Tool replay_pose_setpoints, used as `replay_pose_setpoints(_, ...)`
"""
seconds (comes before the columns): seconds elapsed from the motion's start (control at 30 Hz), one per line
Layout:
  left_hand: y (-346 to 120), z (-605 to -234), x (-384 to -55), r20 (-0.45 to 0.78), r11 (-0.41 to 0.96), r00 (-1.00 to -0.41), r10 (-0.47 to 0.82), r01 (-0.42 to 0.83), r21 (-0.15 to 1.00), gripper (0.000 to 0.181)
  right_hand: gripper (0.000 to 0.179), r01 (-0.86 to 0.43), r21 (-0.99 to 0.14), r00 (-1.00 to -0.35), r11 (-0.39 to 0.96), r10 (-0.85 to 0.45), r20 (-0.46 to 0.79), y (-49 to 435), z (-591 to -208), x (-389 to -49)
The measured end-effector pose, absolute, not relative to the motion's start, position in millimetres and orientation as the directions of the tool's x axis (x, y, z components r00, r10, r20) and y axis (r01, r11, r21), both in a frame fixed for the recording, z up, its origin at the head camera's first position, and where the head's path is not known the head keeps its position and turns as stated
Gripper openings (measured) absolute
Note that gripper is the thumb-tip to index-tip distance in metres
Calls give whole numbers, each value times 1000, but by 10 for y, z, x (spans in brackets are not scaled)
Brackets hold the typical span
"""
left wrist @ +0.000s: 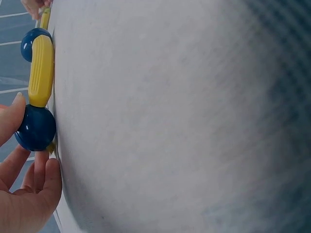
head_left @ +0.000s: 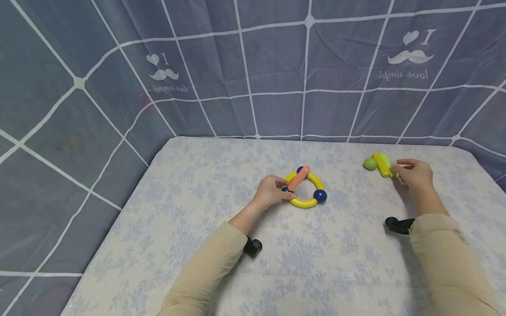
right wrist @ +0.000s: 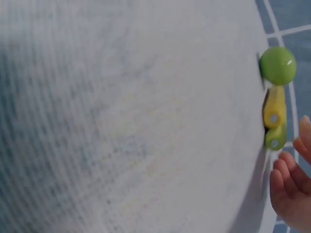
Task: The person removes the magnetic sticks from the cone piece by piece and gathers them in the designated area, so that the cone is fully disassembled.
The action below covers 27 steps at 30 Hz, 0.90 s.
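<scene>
A ring of curved yellow rods (head_left: 304, 203) joined by three blue balls lies on the table. My left hand (head_left: 272, 192) grips the ring's left blue ball (left wrist: 35, 127), thumb on one side and fingers on the other. From that ball an orange rod (head_left: 298, 178) extends, overlapping the far side of the ring in the head view. At the right, my right hand (head_left: 415, 174) hovers with loosely bent fingers beside a green rod (right wrist: 275, 138). Its fingertips are close to the rod's end, with nothing between them in the right wrist view.
Next to the green rod lie a yellow rod (head_left: 380, 165) and a green ball (head_left: 370, 163). A pale flowered cloth (head_left: 316, 263) covers the table. Behind it hangs a grey-blue curtain (head_left: 276, 66) with white lines. Black wrist mounts (head_left: 253, 247) stick out from both sleeves.
</scene>
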State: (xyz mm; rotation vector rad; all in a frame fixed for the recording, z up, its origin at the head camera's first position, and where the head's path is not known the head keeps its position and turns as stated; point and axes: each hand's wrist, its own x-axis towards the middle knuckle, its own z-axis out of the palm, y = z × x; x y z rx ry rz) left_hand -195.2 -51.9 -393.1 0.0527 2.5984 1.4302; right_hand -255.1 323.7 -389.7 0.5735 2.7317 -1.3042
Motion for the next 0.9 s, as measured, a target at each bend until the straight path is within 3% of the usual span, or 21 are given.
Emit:
replay_pose_setpoints(0.2,-517,-3890,-1974,-129,532,-985,114,-49,846,35,52,230,-837,-941,497,333,-60,3065,-3666,-2513)
replay_pose_setpoints(0.37,-522,-3879,-1977,-133,527,-985,108,-57,848,36,15,38,-955,-993,294,116,-4,2810,-3510,-2408)
replay_pose_setpoints(0.43,-525,-3879,-1969,-131,526,-985,113,-52,849,36,19,-18,-985,-1000,173,11,20,2684,-3498,-2366)
replay_pose_setpoints(0.53,-530,-3893,-1951,-133,528,-984,116,-53,848,37,24,-33,-993,-991,111,-130,19,2474,-3530,-2303)
replay_pose_setpoints(0.63,-534,-3912,-1931,-140,530,-984,112,-60,846,37,21,-13,-982,-973,188,-227,-30,2243,-3595,-2232)
replay_pose_setpoints(0.8,-533,-3922,-1918,-132,523,-984,115,-53,851,37,49,23,-963,-937,267,-330,-114,1872,-3665,-2102)
replay_pose_setpoints(0.9,-533,-3917,-1927,-123,518,-985,122,-43,854,36,52,18,-963,-924,270,-364,-119,1689,-3693,-2051)
